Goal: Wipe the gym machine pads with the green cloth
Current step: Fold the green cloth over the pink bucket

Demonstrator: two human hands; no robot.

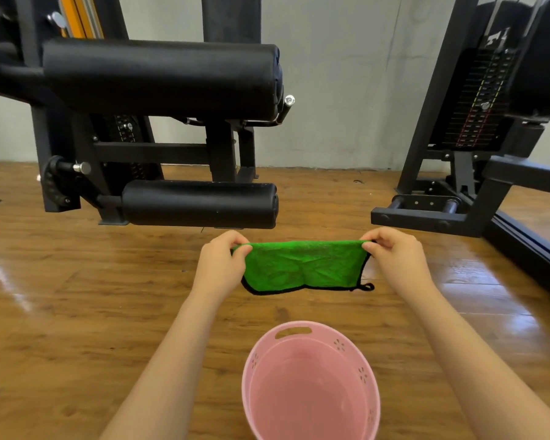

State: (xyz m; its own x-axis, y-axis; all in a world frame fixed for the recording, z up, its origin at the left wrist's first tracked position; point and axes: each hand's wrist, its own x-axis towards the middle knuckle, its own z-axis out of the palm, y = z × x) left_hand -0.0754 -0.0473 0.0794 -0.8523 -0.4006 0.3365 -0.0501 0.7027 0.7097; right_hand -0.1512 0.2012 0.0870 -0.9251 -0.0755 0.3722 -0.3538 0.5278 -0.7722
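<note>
Closest to me, down at the frame's bottom edge, sits a pink basket (311, 385) on the wooden floor (77, 312), its handle slot on the far rim and little flower cut-outs round the wall. I can't make out anything inside it.

Just past the basket, both of my forearms reach forward. My left hand (219, 265) pinches the cloth's left top corner, thumb and fingers (240, 241) curled tight on the edge. My right hand (394, 258) does the same on the right top corner. Between them the cloth (302, 265) hangs stretched, bright green with black trim, a small black loop dangling off its lower right corner. It's held in the air above the floor, touching neither pad.

Beyond the cloth, just up and left, I've got the lower pad (200, 203), a black roller lying level on the machine's frame. Above that is the upper pad (162, 77), bigger and also level, with a chrome pin (289, 100) poking out beside its right end.

Further right stands a second machine (442, 211) with a weight stack (480, 100), well apart from my hands. Back of everything, a pale wall (346, 90).
</note>
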